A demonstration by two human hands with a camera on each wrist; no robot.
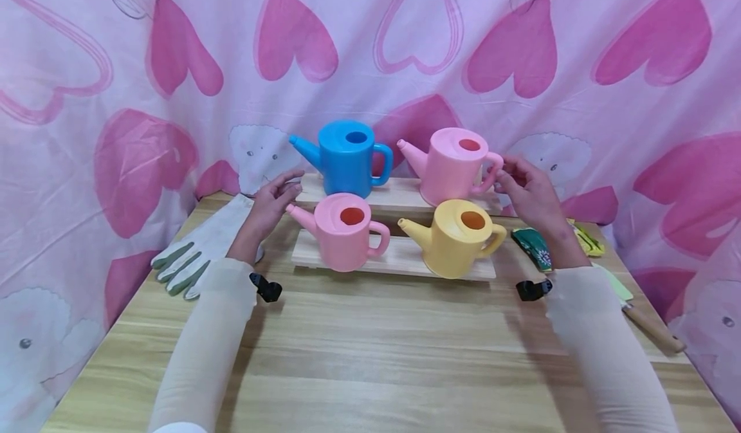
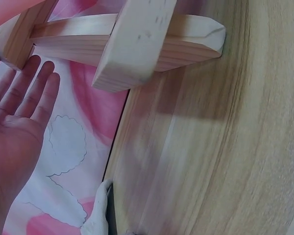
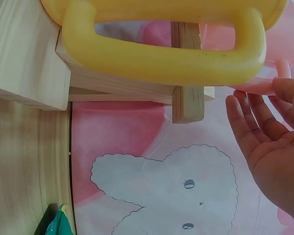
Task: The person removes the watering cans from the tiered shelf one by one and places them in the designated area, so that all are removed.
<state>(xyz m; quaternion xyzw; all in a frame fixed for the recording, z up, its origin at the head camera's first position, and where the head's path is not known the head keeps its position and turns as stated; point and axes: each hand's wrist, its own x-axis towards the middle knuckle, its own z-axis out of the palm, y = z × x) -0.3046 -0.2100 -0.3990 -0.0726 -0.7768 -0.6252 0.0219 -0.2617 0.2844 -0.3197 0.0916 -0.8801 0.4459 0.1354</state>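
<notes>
Both hands flank the rack; right grip (image 1: 529, 188) perhaps touches pink can (image 1: 454, 165).

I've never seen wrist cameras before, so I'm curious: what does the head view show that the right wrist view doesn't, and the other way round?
Only the head view shows the blue plastic watering can, the white fabric glove and the left hand. Only the right wrist view shows the right hand's open palm and the underside of the pale wooden step shelf. Both show the yellow plastic watering can.

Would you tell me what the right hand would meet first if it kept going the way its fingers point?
Most likely the handle of the upper pink watering can; the right hand has its fingertips beside it already.
</notes>
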